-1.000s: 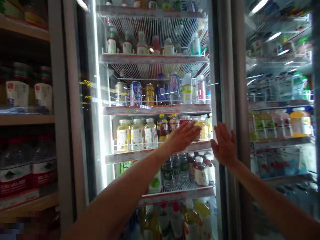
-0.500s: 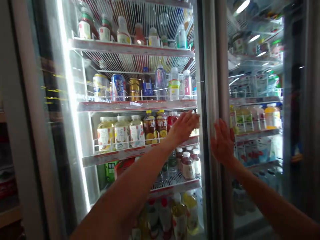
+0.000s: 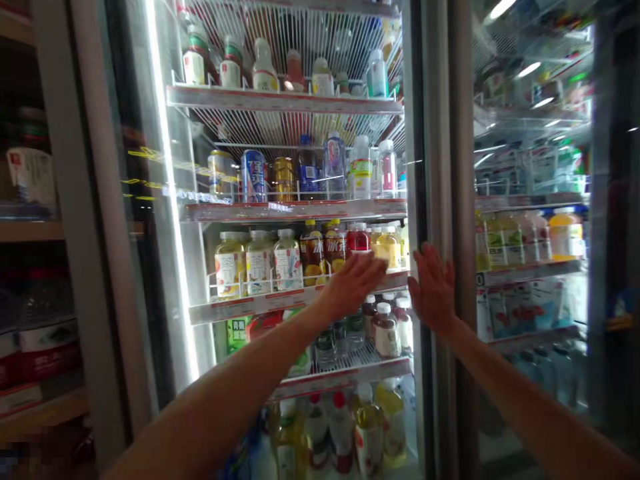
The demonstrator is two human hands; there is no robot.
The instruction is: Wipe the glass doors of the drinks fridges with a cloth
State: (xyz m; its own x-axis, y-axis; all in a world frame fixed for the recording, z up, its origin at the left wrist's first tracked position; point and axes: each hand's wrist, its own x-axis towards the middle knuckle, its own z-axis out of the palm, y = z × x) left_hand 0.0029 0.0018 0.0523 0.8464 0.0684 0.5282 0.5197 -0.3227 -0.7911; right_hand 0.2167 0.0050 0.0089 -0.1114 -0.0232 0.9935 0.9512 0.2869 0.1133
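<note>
My left hand (image 3: 353, 283) lies flat with fingers apart on the glass door (image 3: 300, 167) of a lit drinks cooler. It covers the view of bottles on the middle shelf, nearest a red-capped bottle (image 3: 359, 239). My right hand (image 3: 433, 287) is spread open against the metal door frame (image 3: 434, 167), at the door's right edge. Neither hand holds anything. Behind the glass stand juice bottles with pale labels (image 3: 260, 263), dark bottles with orange fruit labels (image 3: 323, 252), and cans (image 3: 253, 177) on wire-railed shelves.
A second cooler door (image 3: 530, 167) with more stocked shelves stands to the right. At the left, a wooden shelf (image 3: 30, 230) holds bottled goods. A grey door post (image 3: 90, 200) separates it from the cooler.
The view has shifted slightly, moving the cooler left in the picture. My left hand sits lower against the glass, and both hands stay flat and empty.
</note>
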